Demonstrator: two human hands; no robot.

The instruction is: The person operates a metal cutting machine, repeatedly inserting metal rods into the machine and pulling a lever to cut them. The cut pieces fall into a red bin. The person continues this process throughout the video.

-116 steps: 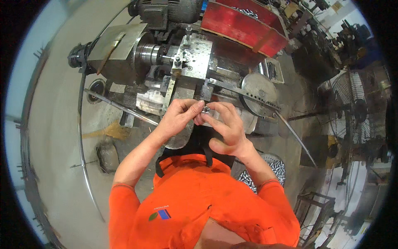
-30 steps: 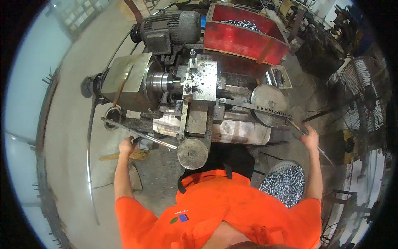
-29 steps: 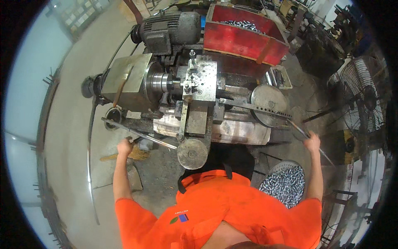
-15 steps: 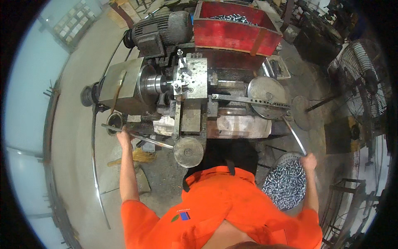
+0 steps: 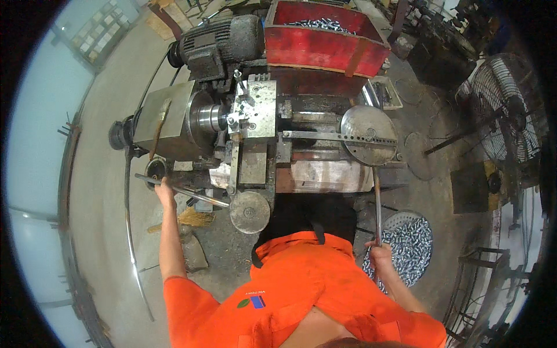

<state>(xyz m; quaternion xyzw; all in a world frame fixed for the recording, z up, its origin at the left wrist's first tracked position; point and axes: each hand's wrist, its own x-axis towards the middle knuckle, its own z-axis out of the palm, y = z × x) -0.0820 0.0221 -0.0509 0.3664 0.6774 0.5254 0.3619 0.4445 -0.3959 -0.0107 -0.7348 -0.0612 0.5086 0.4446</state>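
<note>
Head view: long steel lever (image 5: 377,203), right hand (image 5: 378,250) gripping.

The grey floor (image 5: 110,243) carries a big metal machine (image 5: 261,145). A round basket (image 5: 409,246) of small shiny parts sits just beside the right grip (image 5: 380,255). A straw broom (image 5: 188,219) lies near the left grip (image 5: 164,191).
</note>
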